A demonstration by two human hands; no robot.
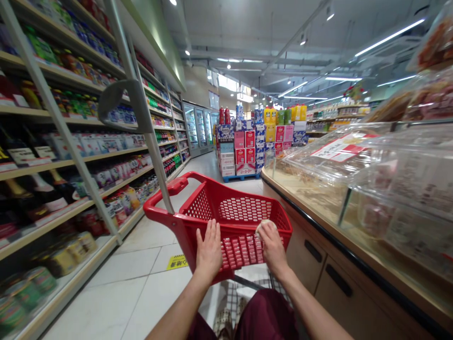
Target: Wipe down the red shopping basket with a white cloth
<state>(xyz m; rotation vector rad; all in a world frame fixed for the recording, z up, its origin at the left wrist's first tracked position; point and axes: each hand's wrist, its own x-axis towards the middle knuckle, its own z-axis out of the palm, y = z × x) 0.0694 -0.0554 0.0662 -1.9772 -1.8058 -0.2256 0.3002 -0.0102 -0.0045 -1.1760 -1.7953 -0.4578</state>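
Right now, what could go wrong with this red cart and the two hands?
The cart could perhaps shift, since the left hand appears to lie flat against it rather than grip it. The pale cloth in the right hand might snag on the holes nearby. The counter looks close to the cart, so a push that way may knock them together.

Cart (235,230) ahead, shelves (116,153) left, counter (320,274) right

And here the right hand (272,245) covers most of a whitish wad (260,231), its kind hard to tell; down left, green cans (39,279) blur; bagged food (436,53) runs off top right. The knees (267,314) are cut off below.
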